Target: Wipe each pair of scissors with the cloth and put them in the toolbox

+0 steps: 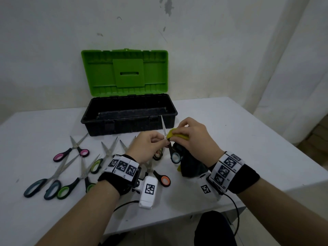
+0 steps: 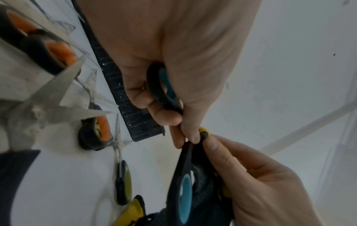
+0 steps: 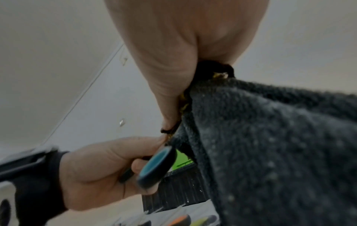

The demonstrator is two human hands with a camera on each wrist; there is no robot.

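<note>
The left hand (image 1: 147,146) grips the blue-handled scissors (image 1: 168,148) by one handle loop, fingers curled round it, blades open and held in the air just in front of the toolbox (image 1: 127,116). The right hand (image 1: 193,137) pinches the cloth (image 1: 177,134) near the pivot. A good wipe probably runs outward from pivot to tip, cloth folded over the flat sides, fingers kept off the edge. The other scissors (image 1: 71,153) lie toward the table's left edge.

Blue-handled scissors (image 1: 170,148) opened, one blade up, held above my desk (image 1: 230,139). Grey-yellow cloth (image 1: 179,136) bunched at the pivot. Black toolbox (image 1: 127,116) open, green lid upright.
</note>
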